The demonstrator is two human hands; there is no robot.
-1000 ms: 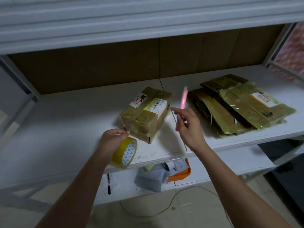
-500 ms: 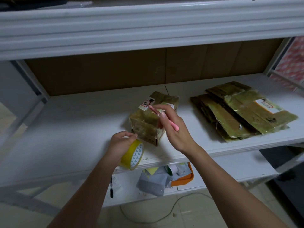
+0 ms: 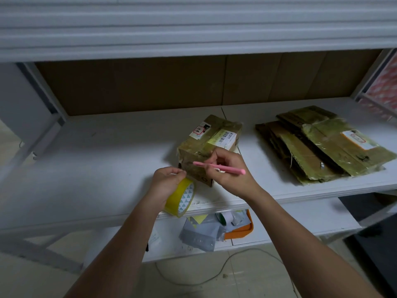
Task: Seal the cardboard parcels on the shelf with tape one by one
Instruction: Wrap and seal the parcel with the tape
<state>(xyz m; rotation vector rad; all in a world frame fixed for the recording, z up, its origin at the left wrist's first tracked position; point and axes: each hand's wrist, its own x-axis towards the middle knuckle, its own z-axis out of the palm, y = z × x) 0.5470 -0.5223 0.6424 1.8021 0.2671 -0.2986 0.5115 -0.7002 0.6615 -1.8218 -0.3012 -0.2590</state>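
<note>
On the white shelf [image 3: 107, 168], left hand [image 3: 166, 182] is gripping the yellow tape roll [image 3: 181, 197] beside the taped cardboard parcel [image 3: 209, 145], right hand [image 3: 231, 172] is pinching a pink cutter [image 3: 219, 167] at its near face: cutting is going best with the strip taut, blade shallow.

The parcel [image 3: 209, 145] sits on the shelf [image 3: 107, 160] near its front edge. At its 3 o'clock, well apart, lies a stack of flattened boxes [image 3: 322, 145]. At its 7 o'clock, just beside it, is the tape roll [image 3: 182, 196]. A pen [image 3: 219, 167] lies across its front face.
</note>
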